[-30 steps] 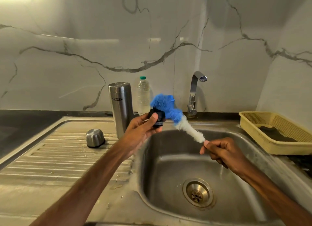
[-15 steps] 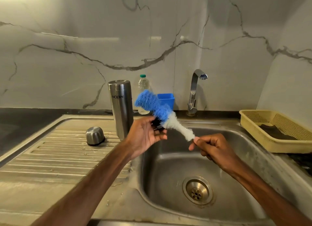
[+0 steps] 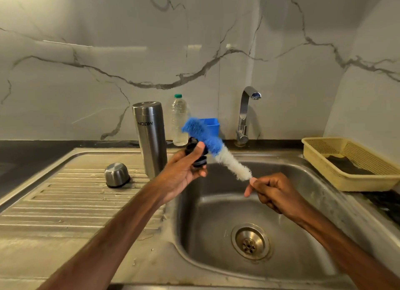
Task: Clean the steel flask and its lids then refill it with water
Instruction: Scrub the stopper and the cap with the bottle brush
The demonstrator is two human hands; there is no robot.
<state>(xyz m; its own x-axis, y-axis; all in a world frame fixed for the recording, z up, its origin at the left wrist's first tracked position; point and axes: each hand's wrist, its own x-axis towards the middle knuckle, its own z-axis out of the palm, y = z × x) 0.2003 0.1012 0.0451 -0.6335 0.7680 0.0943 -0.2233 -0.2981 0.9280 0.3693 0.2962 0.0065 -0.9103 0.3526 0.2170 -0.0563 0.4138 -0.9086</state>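
Left hand (image 3: 184,170): in the middle of the frame, fingers and thumb curled tight around a small black lid (image 3: 199,161).
Right hand (image 3: 275,194): right of the middle, over the sink (image 3: 216,214), pinching the thin end of the brush (image 3: 216,151).
Brush: fluffy, blue and white, tilted up to the left, its blue part touching the black lid.
Steel flask (image 3: 150,136): stands upside down on the ridged draining board (image 3: 65,199), left of the middle.
Steel cap (image 3: 116,174): mouth-down, near the flask, lower left of it.
Back wall: tap (image 3: 244,116), plastic bottle (image 3: 179,121).
Right edge: yellow basket (image 3: 320,166).
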